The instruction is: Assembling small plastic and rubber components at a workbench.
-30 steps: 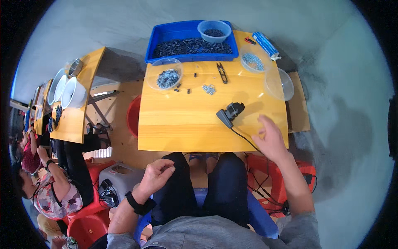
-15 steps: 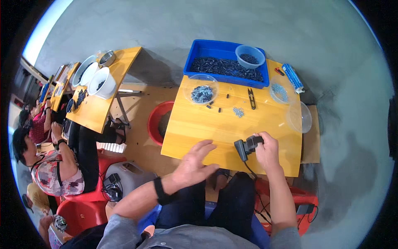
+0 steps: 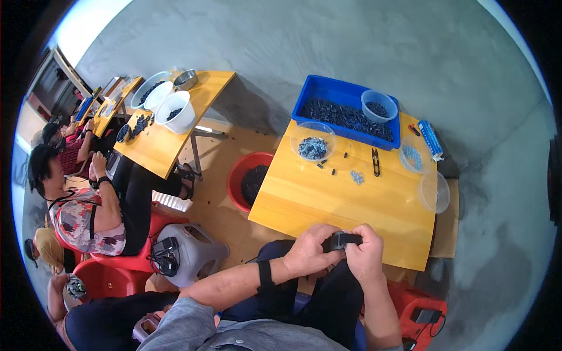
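Observation:
Both of my hands are together just off the near edge of the yellow table (image 3: 328, 205). Stretched between them is a black strap (image 3: 352, 238) with a dark buckle-like piece (image 3: 335, 240). My left hand (image 3: 309, 253) is closed round the buckle end. The strap's other end is gripped by the fingers of my right hand (image 3: 366, 255). A black band (image 3: 266, 275) circles my left wrist. What lies under the strap is hidden by my hands.
On the table stand a blue tray (image 3: 302, 93) of small dark parts, a clear bowl (image 3: 319, 127) of parts and black snips (image 3: 376, 162). A red basin (image 3: 234, 196) sits on the floor. People (image 3: 88, 216) sit at tables on the left.
My left hand has moved right from mid-air, where it was open, and taken hold of the strapped device. My right hand has brought it down and nearer. The view has shifted left.

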Demonstrator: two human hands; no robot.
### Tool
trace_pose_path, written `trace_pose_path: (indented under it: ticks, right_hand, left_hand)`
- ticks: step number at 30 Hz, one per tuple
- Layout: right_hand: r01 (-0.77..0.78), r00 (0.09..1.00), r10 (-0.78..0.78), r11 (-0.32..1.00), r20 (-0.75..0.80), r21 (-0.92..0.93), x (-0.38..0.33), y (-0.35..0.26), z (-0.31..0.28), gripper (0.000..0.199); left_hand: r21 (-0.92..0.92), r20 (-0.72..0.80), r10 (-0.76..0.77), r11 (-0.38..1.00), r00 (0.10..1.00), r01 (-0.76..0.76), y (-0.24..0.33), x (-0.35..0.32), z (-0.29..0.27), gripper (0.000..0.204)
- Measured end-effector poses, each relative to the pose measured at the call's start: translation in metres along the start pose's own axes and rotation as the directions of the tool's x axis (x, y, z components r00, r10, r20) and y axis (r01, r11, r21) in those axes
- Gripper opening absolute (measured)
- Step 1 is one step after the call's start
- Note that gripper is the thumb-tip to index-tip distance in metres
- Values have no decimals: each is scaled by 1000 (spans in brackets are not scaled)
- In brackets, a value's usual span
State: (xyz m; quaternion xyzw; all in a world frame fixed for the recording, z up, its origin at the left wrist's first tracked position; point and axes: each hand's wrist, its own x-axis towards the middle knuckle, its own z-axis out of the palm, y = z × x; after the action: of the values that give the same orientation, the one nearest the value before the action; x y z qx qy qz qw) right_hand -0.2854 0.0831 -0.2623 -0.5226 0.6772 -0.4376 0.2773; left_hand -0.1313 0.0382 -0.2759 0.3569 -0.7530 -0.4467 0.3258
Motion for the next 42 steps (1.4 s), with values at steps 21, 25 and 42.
trace_pose_path:
  ticks: [21, 25, 42]
  right_hand:
    - [-104, 994, 95, 971, 51, 216, -25, -3, -18, 12]
    - [-233, 964, 187, 935, 186, 267, -24, -8, -17, 22]
    - [140, 943, -93, 982, 320, -128, -14, 14, -7, 27]
  left_hand:
    - [-83, 135, -242, 964, 961, 254, 12, 5, -7, 49]
    - [-126, 133, -309, 937, 942, 325, 3, 2, -4, 50]
    - [-26, 64, -374, 926, 925, 377, 3, 7, 19, 36]
